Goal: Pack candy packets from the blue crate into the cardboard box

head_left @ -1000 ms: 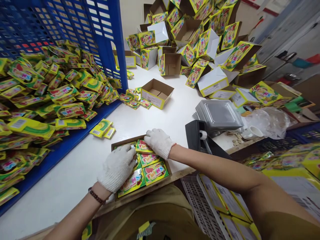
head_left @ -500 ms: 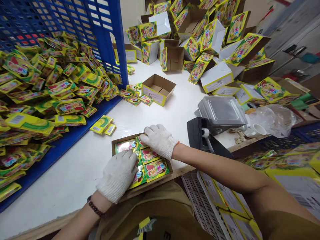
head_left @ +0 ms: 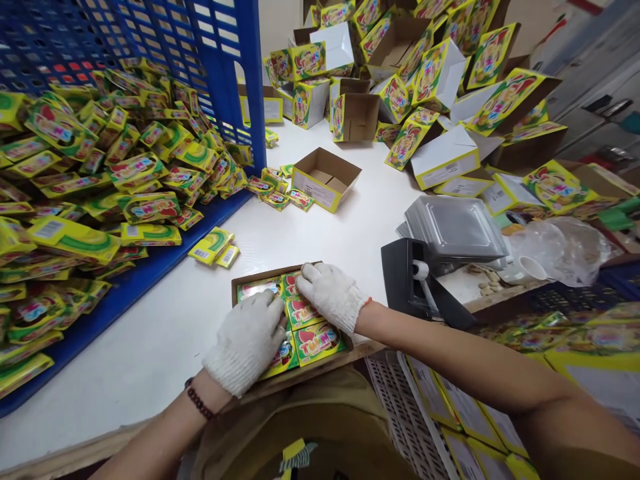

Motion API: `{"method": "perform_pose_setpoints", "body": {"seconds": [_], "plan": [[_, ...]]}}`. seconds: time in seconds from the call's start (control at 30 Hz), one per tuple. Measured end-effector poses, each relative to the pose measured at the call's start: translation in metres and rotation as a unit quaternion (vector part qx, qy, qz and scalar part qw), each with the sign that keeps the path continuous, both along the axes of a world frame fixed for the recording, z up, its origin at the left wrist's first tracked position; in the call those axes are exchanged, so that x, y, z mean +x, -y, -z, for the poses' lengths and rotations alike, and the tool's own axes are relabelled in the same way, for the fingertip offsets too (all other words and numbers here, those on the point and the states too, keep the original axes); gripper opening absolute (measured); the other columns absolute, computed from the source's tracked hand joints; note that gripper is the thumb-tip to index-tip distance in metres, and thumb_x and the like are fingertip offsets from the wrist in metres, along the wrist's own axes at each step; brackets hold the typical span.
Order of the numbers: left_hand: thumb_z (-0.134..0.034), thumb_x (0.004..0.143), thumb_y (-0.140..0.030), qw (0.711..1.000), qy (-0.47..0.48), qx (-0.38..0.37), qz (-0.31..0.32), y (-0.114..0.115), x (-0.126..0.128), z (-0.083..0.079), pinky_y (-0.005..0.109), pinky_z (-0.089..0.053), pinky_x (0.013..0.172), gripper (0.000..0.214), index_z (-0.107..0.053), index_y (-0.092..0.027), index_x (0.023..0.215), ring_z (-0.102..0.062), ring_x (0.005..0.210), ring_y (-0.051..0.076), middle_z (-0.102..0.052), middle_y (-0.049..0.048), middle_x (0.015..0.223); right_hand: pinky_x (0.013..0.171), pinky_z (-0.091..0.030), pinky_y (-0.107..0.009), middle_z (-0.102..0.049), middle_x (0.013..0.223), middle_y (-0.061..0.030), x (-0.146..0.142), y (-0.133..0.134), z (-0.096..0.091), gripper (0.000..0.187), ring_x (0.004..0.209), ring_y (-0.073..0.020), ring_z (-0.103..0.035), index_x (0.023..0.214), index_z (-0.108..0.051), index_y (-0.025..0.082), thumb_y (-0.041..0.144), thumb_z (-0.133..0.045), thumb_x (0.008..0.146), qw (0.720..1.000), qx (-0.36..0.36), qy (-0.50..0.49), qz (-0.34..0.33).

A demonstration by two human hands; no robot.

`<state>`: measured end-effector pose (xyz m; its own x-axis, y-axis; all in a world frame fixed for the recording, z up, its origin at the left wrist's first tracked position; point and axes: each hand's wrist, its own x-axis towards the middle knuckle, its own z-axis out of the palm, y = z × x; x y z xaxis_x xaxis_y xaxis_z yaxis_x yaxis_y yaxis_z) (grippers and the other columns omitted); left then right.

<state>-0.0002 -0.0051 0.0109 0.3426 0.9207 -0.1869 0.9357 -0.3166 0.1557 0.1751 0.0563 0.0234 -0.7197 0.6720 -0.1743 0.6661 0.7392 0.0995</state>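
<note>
- Yellow-green packs (head_left: 317, 341) lie in a cardboard box (head_left: 237, 291) at the table's (head_left: 150, 353) near edge.
- Gloved left hand (head_left: 247, 341) rests on packs, box's eight o'clock; right hand (head_left: 331, 295), two o'clock; whether either grips, unclear.
- Blue crate (head_left: 251, 100): ten o'clock.

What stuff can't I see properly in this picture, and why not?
All in the head view:
Some of the TWINS packs in the carton: covered by the left hand and right hand.
Whatever lies beneath those packs: hidden by them.
The left side of the blue crate: cut off by the picture's edge.
Small print on the label of the open box: too small.
</note>
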Motion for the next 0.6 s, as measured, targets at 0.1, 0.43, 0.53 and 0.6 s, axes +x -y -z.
{"method": "perform_pose_setpoints", "body": {"seconds": [0.1,0.43,0.53,0.6], "plan": [[-0.056,0.087,-0.018,0.995,0.043,0.076,0.055,-0.011,0.001,0.009,0.047,-0.046,0.102,0.031,-0.063,-0.014,0.117,-0.055,0.117,0.032,-0.06,0.0152,0.127,0.085,-0.049,-0.04,-0.059,0.114,-0.0154,-0.005,0.0,0.006,0.024,0.105,-0.0286,-0.055,0.114,-0.063,0.013,0.02,-0.045,0.1,1.0,0.016,-0.013,0.011],[-0.047,0.091,-0.028,0.961,0.18,0.196,-0.07,-0.06,-0.057,0.003,0.041,-0.049,0.091,0.022,-0.064,-0.017,0.099,-0.06,0.101,0.027,-0.063,0.0107,0.107,0.081,-0.054,-0.037,-0.054,0.126,-0.0186,-0.014,0.003,0.021,0.034,0.103,-0.0281,-0.056,0.121,-0.062,0.012,0.01,-0.053,0.089,0.997,-0.052,0.051,0.041],[-0.057,0.086,-0.036,0.954,0.12,0.136,-0.239,-0.083,-0.096,0.012,0.05,-0.047,0.093,0.029,-0.062,-0.016,0.106,-0.056,0.112,0.036,-0.059,0.0126,0.113,0.083,-0.054,-0.038,-0.053,0.128,-0.0192,-0.016,0.004,0.017,0.034,0.109,-0.0291,-0.055,0.121,-0.062,0.011,0.008,-0.046,0.092,0.994,-0.07,0.055,0.064],[-0.059,0.085,-0.038,0.946,0.113,0.073,-0.294,-0.089,-0.116,0.021,0.052,-0.047,0.09,0.033,-0.061,-0.016,0.109,-0.057,0.109,0.038,-0.06,0.0118,0.107,0.081,-0.055,-0.037,-0.052,0.129,-0.0186,-0.015,0.003,0.013,0.033,0.11,-0.0295,-0.055,0.12,-0.063,0.011,0.009,-0.046,0.092,0.992,-0.087,0.055,0.073]]}}
